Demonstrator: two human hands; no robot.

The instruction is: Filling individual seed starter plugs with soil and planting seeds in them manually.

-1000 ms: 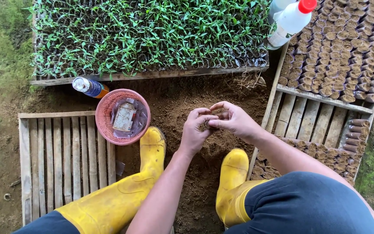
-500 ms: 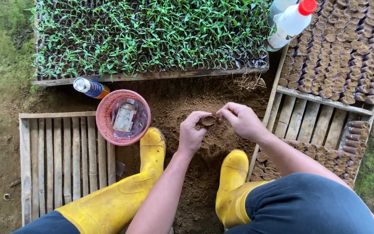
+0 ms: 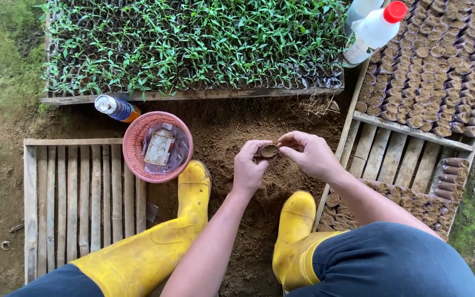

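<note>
**Two bare hands holding a small soil-filled pot above a heap of loose earth**

Outdoors, a person is looking down at bare brown ground, with a mound of loose soil (image 3: 259,165) lying directly beneath both hands and patches of grass (image 3: 1,55) showing far off to the left hand's side. The person is wearing yellow rubber boots, the left boot (image 3: 193,192) sitting just left of the left hand and the right boot (image 3: 295,220) sitting below the right hand.

The left hand (image 3: 248,170) is curling loosely around a small pot of soil (image 3: 269,150), cupping it between thumb and fingers. The right hand (image 3: 309,154) is meeting it from the other side, fingers bent and pinching at the pot's rim, so the pot is sitting between the two hands, touching both.

Left of the left hand, a round pink basket (image 3: 158,146) is resting on the ground and holding a clear plastic packet (image 3: 163,148). Just beyond it, a small bottle (image 3: 115,107) is lying on its side. Further left, an empty slatted wooden tray (image 3: 78,203) is lying flat.

Beyond both hands, a long wooden tray of green seedlings (image 3: 193,44) is stretching across the top. To the right of the right hand, another slatted tray (image 3: 408,148) is holding rows of filled soil pots (image 3: 441,71), with more at its near end. A white bottle with a red cap (image 3: 375,30) is standing at that tray's far corner. Nothing is blocking the view of the hands.
</note>
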